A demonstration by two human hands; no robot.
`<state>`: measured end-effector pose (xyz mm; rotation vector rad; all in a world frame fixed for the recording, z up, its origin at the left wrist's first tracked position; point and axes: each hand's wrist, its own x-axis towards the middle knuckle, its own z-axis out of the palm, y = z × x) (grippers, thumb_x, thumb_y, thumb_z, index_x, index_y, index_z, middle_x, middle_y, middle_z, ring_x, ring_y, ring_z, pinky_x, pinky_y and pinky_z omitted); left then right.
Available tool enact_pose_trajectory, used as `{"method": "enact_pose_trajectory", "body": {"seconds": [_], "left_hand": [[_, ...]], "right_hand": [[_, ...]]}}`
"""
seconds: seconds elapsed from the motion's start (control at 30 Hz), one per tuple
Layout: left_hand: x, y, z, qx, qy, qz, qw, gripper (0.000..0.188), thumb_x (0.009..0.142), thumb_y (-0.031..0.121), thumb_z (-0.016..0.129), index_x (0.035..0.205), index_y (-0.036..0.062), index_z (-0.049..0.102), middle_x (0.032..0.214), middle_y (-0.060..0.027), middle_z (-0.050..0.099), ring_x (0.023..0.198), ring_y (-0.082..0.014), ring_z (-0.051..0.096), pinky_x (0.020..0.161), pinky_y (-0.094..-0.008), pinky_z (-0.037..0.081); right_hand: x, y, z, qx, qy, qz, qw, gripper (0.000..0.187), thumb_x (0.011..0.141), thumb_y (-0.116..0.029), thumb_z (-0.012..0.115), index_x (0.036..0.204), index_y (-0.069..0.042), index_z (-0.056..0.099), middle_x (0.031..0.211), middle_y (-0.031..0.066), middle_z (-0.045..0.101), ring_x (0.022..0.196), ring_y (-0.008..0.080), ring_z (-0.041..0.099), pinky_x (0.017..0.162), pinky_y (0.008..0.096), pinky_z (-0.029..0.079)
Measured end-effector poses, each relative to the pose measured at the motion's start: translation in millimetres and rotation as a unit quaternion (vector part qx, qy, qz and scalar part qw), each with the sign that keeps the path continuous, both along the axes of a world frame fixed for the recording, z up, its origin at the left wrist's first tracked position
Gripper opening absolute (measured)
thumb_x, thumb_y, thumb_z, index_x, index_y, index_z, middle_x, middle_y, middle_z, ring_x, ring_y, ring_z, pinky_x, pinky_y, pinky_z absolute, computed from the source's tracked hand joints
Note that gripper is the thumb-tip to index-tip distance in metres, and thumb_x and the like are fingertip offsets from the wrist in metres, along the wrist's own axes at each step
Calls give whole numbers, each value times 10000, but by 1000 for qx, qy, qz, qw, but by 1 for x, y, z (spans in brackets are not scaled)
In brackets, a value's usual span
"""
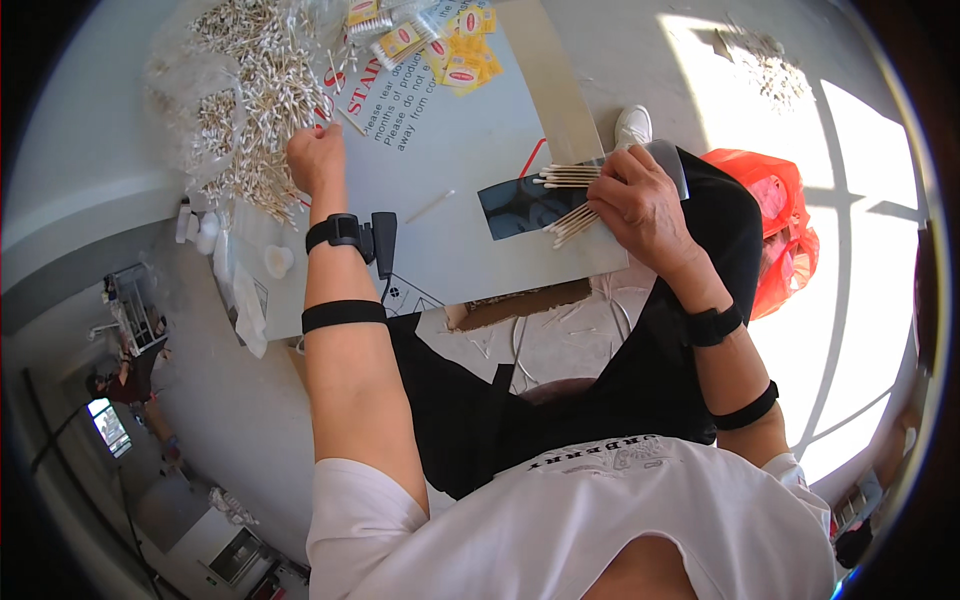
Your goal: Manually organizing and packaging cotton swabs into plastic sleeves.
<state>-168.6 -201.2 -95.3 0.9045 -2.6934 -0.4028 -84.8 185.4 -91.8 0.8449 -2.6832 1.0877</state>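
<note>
My right hand [640, 205] is closed around cotton swabs [570, 176], whose tips fan out to the left in two groups. Under them lies a dark picture card [525, 208] on the grey printed board [450, 240]. Beside the right edge of a large heap of loose cotton swabs [270, 90], my left hand [316, 160] has its fingers pinched together. One swab [351, 123] shows close to those fingertips; whether it is held or lying on the board, I cannot tell. Another single swab [431, 206] lies on the board between my hands.
Yellow-labelled packets [465, 60] and clear packs of swabs [400, 42] sit at the board's far side. A small white cup [278, 262] stands at its left. A red plastic bag [785, 235] is on the floor to the right, and more swabs [770, 75] lie beyond in sunlight.
</note>
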Motion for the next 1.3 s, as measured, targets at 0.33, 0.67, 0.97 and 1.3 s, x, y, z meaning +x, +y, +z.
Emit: {"method": "enact_pose_trajectory", "body": {"seconds": [0.33,0.67,0.97,1.3], "left_hand": [[68,0,-4,-38,75,-223,971,93,863,95,637,881,38,565,848,-126,620,808,-341,610,707,-455,479],[102,137,27,-87,-59,-574,812,173,743,-54,594,832,35,476,793,-107,496,775,-283,550,668,-391,469],[93,168,15,-89,-25,-598,796,185,697,-52,589,820,45,488,790,-108,512,772,-290,564,667,-389,478],[100,203,-3,207,108,-439,868,204,809,-6,611,1007,35,584,997,-102,579,953,-301,567,812,-392,481]], "right_hand": [[-2,-5,-3,2,22,10,1000,93,718,-61,696,693,-56,606,806,66,533,808,253,535,725,365,487],[0,-1,-6,5,23,0,1000,93,726,-86,750,776,-79,672,830,49,539,836,238,549,720,360,496],[-1,0,-12,-23,41,-7,999,126,707,-88,692,643,-68,585,783,59,547,776,254,530,700,356,473],[0,4,-6,5,34,-8,999,151,688,-93,760,817,-85,682,835,54,558,827,257,562,701,358,497]]}}
